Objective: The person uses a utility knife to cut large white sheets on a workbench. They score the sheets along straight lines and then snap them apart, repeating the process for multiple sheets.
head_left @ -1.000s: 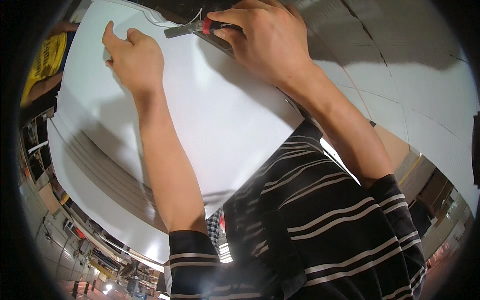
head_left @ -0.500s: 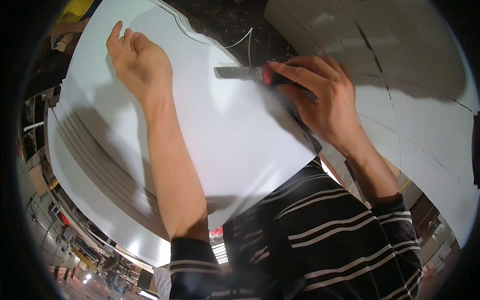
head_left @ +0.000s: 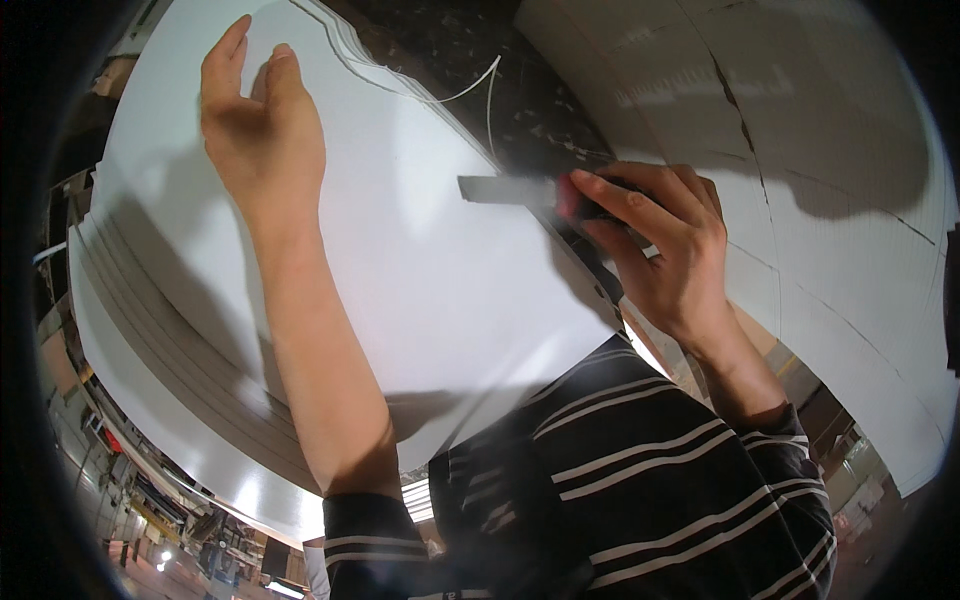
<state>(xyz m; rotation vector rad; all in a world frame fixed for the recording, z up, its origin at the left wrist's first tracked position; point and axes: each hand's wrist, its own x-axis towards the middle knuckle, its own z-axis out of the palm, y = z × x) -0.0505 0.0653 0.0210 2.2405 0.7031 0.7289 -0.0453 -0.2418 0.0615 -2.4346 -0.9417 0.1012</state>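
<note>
My right hand (head_left: 665, 235) is closed around a utility knife (head_left: 510, 190) with a broad grey blade and a red part by the fingers. The blade points left above the right edge of a large white sheet (head_left: 400, 300), and motion blurs it slightly. Over the sheet's upper left, my left hand (head_left: 265, 135) holds nothing, its thumb and fingers apart. A thin white strip (head_left: 440, 98) curls out past the sheet's far right edge.
More layered white sheets (head_left: 190, 370) show their edges at the left. To the right stands a big pale surface (head_left: 820, 150) with dark cracks or lines. Between them is a dark speckled area (head_left: 440, 45). Shelving and lights appear at the lower left.
My right hand has moved the knife down and to the right. My left hand has shifted up and left, its fingers spreading. The view has moved slightly.
</note>
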